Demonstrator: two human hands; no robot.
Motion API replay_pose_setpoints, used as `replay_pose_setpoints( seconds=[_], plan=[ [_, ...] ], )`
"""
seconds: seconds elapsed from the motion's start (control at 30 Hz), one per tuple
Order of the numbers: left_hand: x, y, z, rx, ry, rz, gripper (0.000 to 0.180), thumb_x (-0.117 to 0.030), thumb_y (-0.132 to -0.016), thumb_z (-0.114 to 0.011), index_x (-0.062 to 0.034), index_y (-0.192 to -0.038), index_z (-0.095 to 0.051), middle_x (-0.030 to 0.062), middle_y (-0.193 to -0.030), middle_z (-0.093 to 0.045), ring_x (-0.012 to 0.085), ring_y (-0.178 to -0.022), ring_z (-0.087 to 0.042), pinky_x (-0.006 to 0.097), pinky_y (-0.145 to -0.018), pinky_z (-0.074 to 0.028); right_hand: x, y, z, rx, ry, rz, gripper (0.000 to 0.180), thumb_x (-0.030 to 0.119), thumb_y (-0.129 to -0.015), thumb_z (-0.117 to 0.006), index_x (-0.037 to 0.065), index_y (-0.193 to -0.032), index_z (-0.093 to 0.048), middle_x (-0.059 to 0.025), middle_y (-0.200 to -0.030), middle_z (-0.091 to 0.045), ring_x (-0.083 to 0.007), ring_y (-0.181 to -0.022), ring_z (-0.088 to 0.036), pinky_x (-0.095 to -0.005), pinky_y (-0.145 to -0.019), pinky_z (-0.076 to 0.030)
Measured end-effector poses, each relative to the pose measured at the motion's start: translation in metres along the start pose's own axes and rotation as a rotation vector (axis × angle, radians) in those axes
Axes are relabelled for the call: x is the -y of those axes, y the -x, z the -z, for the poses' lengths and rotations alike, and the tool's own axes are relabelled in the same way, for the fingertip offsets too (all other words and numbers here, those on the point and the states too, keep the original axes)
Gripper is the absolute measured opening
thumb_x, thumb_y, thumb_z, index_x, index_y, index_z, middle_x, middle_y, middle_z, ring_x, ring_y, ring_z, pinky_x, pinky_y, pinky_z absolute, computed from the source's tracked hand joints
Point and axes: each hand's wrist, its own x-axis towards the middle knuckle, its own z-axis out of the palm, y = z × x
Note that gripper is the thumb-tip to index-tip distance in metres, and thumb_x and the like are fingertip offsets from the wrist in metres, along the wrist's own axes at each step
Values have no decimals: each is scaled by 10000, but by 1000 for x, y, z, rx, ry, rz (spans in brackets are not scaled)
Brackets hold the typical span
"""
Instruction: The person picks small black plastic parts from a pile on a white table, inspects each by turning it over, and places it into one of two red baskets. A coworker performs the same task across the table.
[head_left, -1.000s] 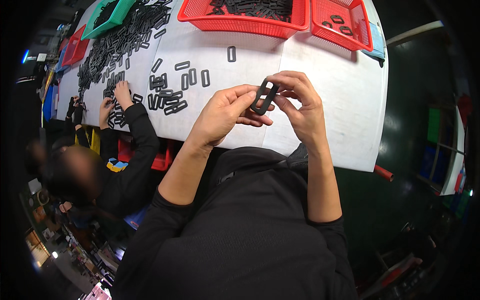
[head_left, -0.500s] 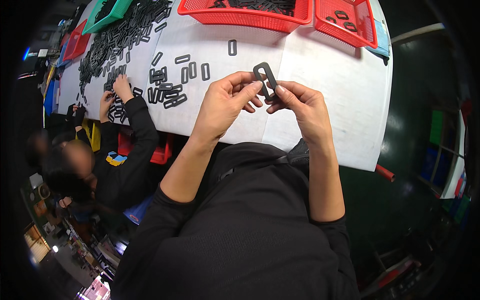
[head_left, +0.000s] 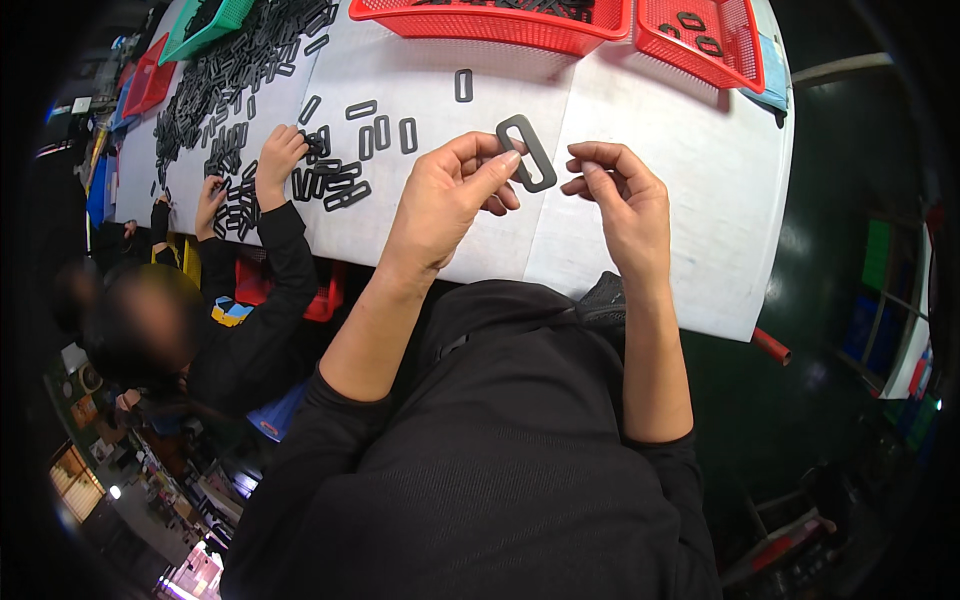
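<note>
My left hand [head_left: 445,195] pinches a black rectangular loop buckle [head_left: 538,151] between thumb and fingers, above the white table. The buckle is long, with rounded corners and a slot through its middle, and it is tilted. Just to its right, my right hand [head_left: 632,205] is apart from it, fingers loosely bent and nothing between them. Beyond my left hand, a single loop buckle [head_left: 458,86] lies flat on the table. Several more loose buckles [head_left: 407,136] lie to the left of it, some of them overlapping in a small heap.
A big red basket [head_left: 490,28] of black pieces stands at the far side, beside a smaller red basket [head_left: 700,66] with a few buckles. A large pile of buckles [head_left: 195,110] and a green basket [head_left: 208,38] are at the left. A co-worker's hand [head_left: 280,155] reaches over the table there.
My right hand has let go of the buckle and moved a little to the right. My left hand still holds it. The co-worker's hand has shifted right, towards the small heap.
</note>
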Motion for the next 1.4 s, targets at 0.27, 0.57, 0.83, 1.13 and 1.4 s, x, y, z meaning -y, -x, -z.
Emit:
replay_pose_setpoints(
  seconds=[0.27,0.57,0.83,1.13,1.4],
  plan=[
    [4,-5,3,8,73,19,208,-157,-870,-570,1,-1003,-581,14,-770,-595,58,-634,-566,174,-578,-435,0,3,-14,-34,169,206,212,-23,-802,-583,-14,-1014,-575,-97,-880,-600,-144,-716,-611,-253,-664,-498],
    [1,0,3,-14,45,11,181,-175,-891,-540,-18,-970,-579,22,-763,-596,54,-613,-558,179,-541,-430,2,3,-18,95,-76,-6,151,48,-835,-587,-20,-969,-595,-64,-800,-627,-122,-729,-605,-251,-676,-486],
    [-5,5,4,330,-293,84,182,-187,-913,-496,-25,-847,-548,28,-705,-614,20,-463,-483,146,-400,-323,16,-8,-20,33,95,167,141,7,-836,-547,2,-972,-582,-67,-829,-637,-121,-748,-605,-263,-697,-487],
    [4,12,-6,231,-193,55,171,-185,-932,-455,-21,-917,-498,64,-684,-603,29,-439,-416,154,-428,-339,21,-17,-9,-67,-386,66,196,23,-833,-569,-18,-1024,-549,-103,-907,-628,-133,-755,-610,-261,-712,-514],
    [5,15,-6,174,-159,6,164,-173,-914,-462,-18,-908,-516,53,-644,-602,42,-432,-408,190,-420,-327,17,-11,-9,10,-526,16,251,62,-786,-659,0,-1010,-564,-84,-882,-636,-132,-742,-618,-246,-680,-513]
  ],
)
